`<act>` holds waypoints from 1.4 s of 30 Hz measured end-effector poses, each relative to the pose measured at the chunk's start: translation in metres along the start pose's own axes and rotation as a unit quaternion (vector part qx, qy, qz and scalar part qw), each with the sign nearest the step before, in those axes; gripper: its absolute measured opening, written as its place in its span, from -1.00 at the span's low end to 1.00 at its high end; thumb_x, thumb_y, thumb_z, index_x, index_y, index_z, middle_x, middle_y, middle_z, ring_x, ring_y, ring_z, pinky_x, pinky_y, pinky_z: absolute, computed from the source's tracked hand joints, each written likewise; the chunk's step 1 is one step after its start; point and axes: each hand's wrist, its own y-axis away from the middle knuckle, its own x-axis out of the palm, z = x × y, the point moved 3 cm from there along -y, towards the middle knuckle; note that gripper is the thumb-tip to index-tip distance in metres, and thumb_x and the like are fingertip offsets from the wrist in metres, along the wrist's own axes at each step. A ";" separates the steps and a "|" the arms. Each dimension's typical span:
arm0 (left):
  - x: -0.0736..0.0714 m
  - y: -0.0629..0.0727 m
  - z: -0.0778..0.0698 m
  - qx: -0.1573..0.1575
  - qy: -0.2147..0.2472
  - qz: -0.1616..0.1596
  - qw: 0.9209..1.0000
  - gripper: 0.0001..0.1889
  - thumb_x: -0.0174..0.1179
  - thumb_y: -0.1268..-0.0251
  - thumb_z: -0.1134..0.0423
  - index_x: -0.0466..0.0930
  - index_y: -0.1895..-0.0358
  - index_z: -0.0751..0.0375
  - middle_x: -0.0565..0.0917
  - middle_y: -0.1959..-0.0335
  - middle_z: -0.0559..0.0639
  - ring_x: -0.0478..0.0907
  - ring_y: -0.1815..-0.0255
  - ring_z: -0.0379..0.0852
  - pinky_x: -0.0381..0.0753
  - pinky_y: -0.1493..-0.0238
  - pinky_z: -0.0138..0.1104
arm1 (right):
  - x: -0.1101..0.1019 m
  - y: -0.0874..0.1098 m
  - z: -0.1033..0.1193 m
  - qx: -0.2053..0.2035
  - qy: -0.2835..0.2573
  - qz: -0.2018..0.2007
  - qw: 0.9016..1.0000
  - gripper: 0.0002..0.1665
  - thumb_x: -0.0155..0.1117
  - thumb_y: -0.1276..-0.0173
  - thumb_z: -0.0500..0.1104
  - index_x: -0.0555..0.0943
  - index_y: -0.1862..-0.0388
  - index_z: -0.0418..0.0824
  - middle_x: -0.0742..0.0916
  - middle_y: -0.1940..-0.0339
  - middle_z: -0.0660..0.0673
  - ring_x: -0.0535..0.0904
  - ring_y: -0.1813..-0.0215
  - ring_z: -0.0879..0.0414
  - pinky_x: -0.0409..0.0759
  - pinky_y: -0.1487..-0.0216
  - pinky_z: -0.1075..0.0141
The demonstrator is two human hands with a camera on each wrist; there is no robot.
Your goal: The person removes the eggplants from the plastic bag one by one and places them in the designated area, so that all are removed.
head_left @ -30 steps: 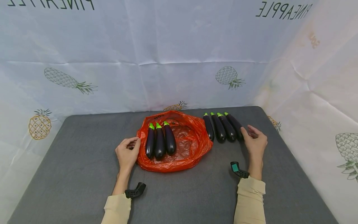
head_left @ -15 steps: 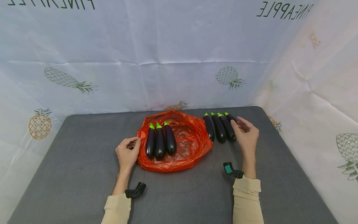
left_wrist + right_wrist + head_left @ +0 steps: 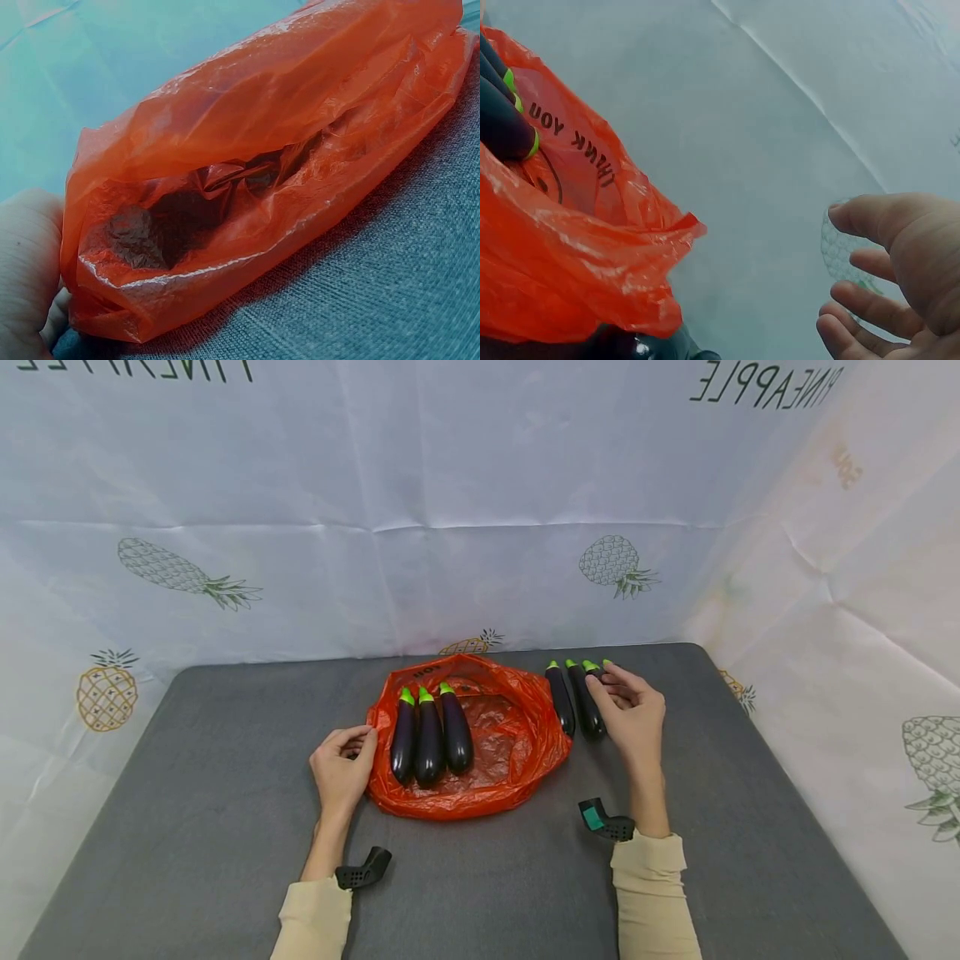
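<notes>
A red plastic bag (image 3: 435, 808) lies with its mouth spread wide, holding three eggplants (image 3: 429, 743) side by side. At its left edge my left hand (image 3: 342, 768) pinches the plastic; in the left wrist view that hand (image 3: 26, 270) is beside the bag (image 3: 247, 112). Several more eggplants (image 3: 588, 703) stand in a row against the bag's right side, green caps toward the back. My right hand (image 3: 632, 714) hovers at the right end of this row and hides part of it. In the right wrist view its fingers are apart, with nothing between them.
The grey table (image 3: 480, 893) ends at a white cloth backdrop (image 3: 480, 585) printed with pineapples, which also rises on the right side. A black wrist mount (image 3: 363, 870) sits on the left forearm, another mount (image 3: 606, 821) on the right.
My right hand has moved left along the row, from the rightmost eggplant to over the ones nearer the bag. My left hand, the bag and the eggplants have stayed in place.
</notes>
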 end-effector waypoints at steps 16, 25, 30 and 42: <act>0.001 0.001 -0.010 0.012 0.023 -0.017 1.000 -0.94 0.39 -0.19 0.52 0.78 0.32 0.52 0.70 0.47 0.36 0.49 0.49 -0.48 0.46 0.38 -0.74 | 0.029 0.009 0.013 -0.029 -0.014 0.065 0.997 -0.58 0.47 -0.33 -0.25 0.71 -0.16 -0.31 0.73 0.03 -0.43 0.64 0.21 0.40 0.62 0.10 0.65; -0.005 0.003 -0.038 0.009 0.028 -0.010 1.000 -0.94 0.37 -0.18 0.57 0.75 0.32 0.58 0.68 0.48 0.39 0.52 0.50 -0.40 0.48 0.38 -0.71 | 0.054 0.021 0.018 -0.048 -0.002 0.108 0.993 -0.57 0.50 -0.30 -0.24 0.72 -0.14 -0.32 0.74 -0.01 -0.41 0.63 0.17 0.32 0.63 0.07 0.62; -0.005 0.003 -0.038 0.011 0.029 -0.014 0.999 -0.95 0.37 -0.17 0.58 0.75 0.33 0.58 0.68 0.49 0.39 0.51 0.51 -0.43 0.47 0.38 -0.72 | 0.069 0.030 0.021 -0.051 0.009 0.140 0.989 -0.53 0.53 -0.28 -0.20 0.71 -0.14 -0.33 0.75 0.02 -0.36 0.68 0.12 0.06 0.71 0.02 0.46; -0.003 0.003 -0.036 0.012 0.024 -0.024 0.999 -0.96 0.38 -0.17 0.57 0.76 0.35 0.55 0.68 0.50 0.37 0.48 0.51 -0.50 0.43 0.38 -0.74 | 0.091 0.046 0.022 -0.035 0.020 0.188 0.981 -0.51 0.54 -0.27 -0.17 0.71 -0.17 -0.28 0.75 -0.01 -0.36 0.70 0.06 -0.17 0.74 -0.06 0.00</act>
